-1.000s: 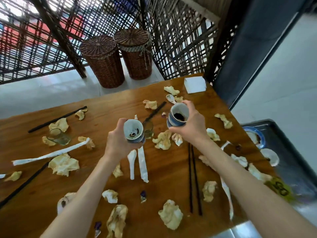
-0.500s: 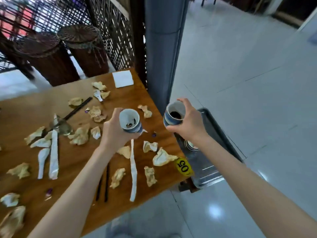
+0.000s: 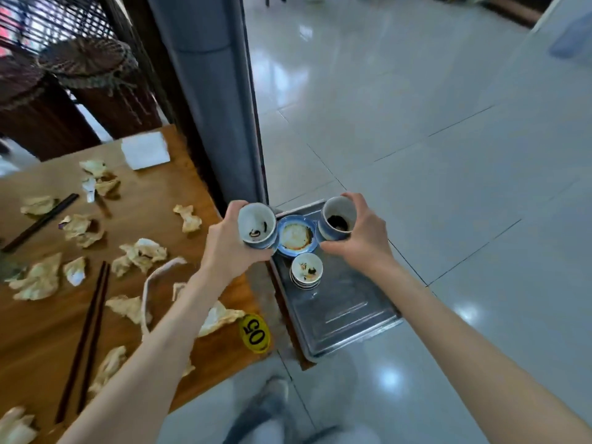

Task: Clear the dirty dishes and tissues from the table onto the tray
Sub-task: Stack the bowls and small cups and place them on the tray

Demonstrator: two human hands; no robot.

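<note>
Left hand (image 3: pixel 226 243) and right hand (image 3: pixel 362 235) each grip a cup (image 3: pixel 257 229), mouths tilted toward the camera, above the tray (image 3: pixel 339 315).

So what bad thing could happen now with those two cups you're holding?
The cup in the right hand has dark liquid in it and looks tilted, so it might spill onto the tray or the floor. The left hand holds its cup near the blue saucer and the stacked small dishes, so setting both cups down at once could knock them together.
</note>
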